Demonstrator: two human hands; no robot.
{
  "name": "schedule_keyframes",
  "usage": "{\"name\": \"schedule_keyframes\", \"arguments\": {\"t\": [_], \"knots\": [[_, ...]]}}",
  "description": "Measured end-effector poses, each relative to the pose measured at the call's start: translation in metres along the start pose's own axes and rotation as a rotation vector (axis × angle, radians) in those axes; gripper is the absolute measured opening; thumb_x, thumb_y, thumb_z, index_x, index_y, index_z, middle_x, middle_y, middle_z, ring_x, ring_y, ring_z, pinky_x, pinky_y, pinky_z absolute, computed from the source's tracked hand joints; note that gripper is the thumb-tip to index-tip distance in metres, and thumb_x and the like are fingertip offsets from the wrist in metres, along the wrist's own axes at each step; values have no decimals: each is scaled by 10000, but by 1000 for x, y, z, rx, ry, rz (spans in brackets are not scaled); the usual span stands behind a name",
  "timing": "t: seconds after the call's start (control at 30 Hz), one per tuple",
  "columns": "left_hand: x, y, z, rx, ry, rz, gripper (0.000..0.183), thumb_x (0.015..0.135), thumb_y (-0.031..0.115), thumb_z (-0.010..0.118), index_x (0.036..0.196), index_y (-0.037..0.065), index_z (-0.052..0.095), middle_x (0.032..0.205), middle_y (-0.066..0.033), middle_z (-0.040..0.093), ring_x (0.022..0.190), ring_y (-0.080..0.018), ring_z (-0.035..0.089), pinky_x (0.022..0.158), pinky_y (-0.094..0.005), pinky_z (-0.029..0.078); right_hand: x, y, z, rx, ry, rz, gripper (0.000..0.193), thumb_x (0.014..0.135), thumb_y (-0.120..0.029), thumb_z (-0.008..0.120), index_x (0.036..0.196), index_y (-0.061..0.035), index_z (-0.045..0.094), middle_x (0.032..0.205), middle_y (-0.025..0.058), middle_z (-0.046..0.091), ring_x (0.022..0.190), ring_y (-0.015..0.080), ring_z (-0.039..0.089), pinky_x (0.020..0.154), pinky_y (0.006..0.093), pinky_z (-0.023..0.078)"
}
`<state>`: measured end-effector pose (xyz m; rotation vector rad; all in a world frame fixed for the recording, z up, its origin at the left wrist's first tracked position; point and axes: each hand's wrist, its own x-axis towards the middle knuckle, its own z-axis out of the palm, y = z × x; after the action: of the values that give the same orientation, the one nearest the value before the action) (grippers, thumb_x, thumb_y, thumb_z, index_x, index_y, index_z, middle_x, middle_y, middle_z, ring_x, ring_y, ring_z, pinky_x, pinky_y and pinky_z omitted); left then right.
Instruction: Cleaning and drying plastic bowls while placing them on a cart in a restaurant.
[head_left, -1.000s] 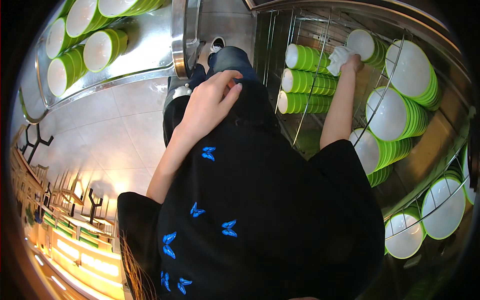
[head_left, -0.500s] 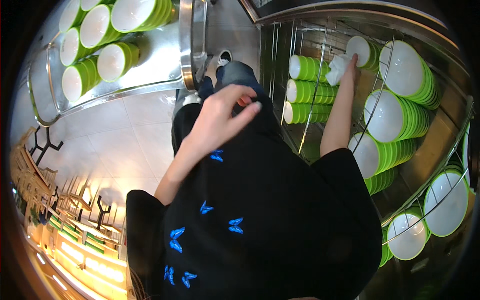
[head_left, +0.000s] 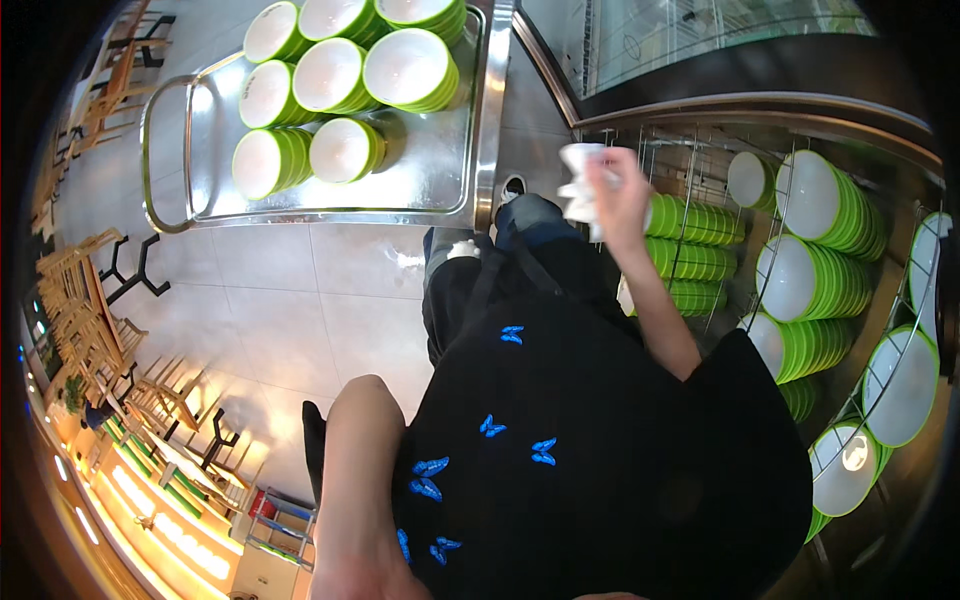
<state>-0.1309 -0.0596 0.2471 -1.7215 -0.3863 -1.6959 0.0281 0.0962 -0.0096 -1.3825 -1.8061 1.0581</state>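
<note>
My right hand [head_left: 622,195] is raised between the tray and the rack, its fingers closed around a crumpled white cloth or tissue [head_left: 582,190]. Just beyond that wrist lie rows of green-and-white bowls [head_left: 695,222] on their sides in the wire rack [head_left: 690,185]. A shorter bowl stack [head_left: 750,180] sits deeper in the cabinet. Of my left arm only the bent elbow and forearm [head_left: 362,470] show at the lower edge; the hand itself is out of the picture.
At the upper left, a metal tray [head_left: 425,185] carries several stacks of green-and-white bowls [head_left: 328,75]. Larger bowl stacks [head_left: 808,280] fill the rack at right, under an open glass door [head_left: 720,45]. Wooden chairs [head_left: 85,300] stand on the tiled floor [head_left: 270,310].
My right hand has come out of the rack with the white cloth or tissue. My left hand has dropped from in front of my body out of view. The view has shifted.
</note>
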Motion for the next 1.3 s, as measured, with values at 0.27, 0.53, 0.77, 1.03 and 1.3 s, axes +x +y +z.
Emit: {"name": "schedule_keyframes", "arguments": {"t": [0.27, 0.53, 0.77, 1.03, 1.3], "knots": [[26, 9, -42, -162, -93, -60, 342, 736, 194, 371, 406, 110, 342, 363, 50, 318, 303, -48, 288, 874, -381, 146, 10, -79, 113, -232, -680, -252, 309, 716, -348, 510, 763, -43, 511, 610, 139, 554, 614, 292, 549, 554, 352, 426], [33, -3, -90, 111, -80, 114, 329, 746, 173, 409, 433, 97, 341, 349, 44, 310, 285, -46, 278, 372, -138, 247, 12, -76, 205, -495, -741, -355, 338, 727, -363, 462, 769, -32, 518, 624, 152, 559, 623, 303, 551, 568, 390, 425], [18, -11, -152, -1198, 149, -348, 329, 717, 189, 379, 400, 105, 358, 370, 46, 325, 307, -46, 287, 976, -438, 64, 33, -70, 237, -589, -669, -48, 502, 719, -478, 430, 756, 15, 512, 670, 188, 560, 675, 316, 558, 608, 412, 430], [13, -41, -199, -1174, 176, -156, 287, 741, 139, 412, 462, 75, 392, 396, 36, 364, 312, -48, 320, 749, -295, 292, 26, -68, 256, -708, -590, 107, 391, 695, -349, 459, 787, 20, 548, 738, 197, 561, 723, 320, 549, 633, 402, 427], [33, -49, -230, -75, 70, 85, 342, 766, 209, 414, 452, 90, 349, 349, 43, 321, 288, -43, 310, 385, -125, 267, 11, -65, 284, -599, -479, 170, 337, 661, -296, 447, 716, 15, 566, 738, 212, 552, 713, 330, 542, 638, 399, 422]]}}
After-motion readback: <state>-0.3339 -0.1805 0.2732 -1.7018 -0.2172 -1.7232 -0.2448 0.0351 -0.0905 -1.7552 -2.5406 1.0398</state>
